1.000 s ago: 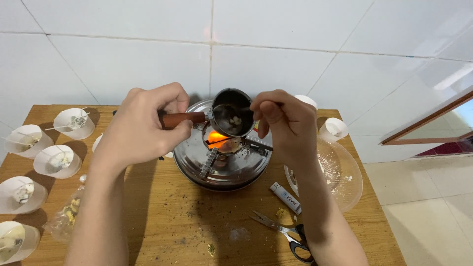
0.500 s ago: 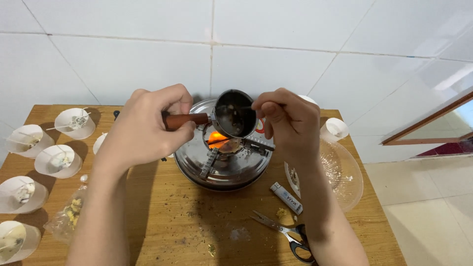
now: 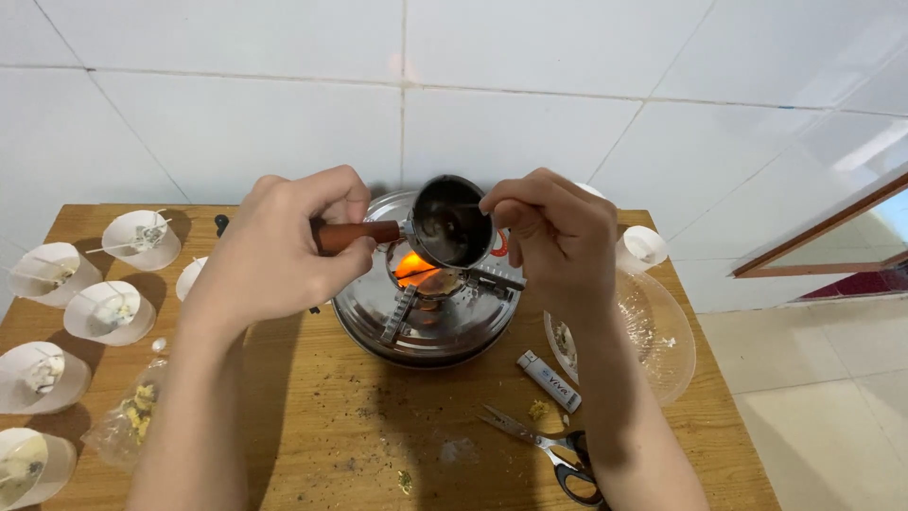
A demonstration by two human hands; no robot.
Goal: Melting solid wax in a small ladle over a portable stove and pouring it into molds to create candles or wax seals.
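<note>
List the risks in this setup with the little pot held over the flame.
1. The small metal pot is tilted over the open flame; its contents might spill onto the burner.
2. The left hand grips only the wooden handle, and the right hand works at the rim, close to the fire: possible burns.
3. A lighter lies near the stove.

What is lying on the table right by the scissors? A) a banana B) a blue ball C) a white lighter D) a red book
C: a white lighter lies on the wooden table just above the scissors, near the right hand's forearm, while the left hand holds the small pot by its wooden handle over the lit burner.
</note>
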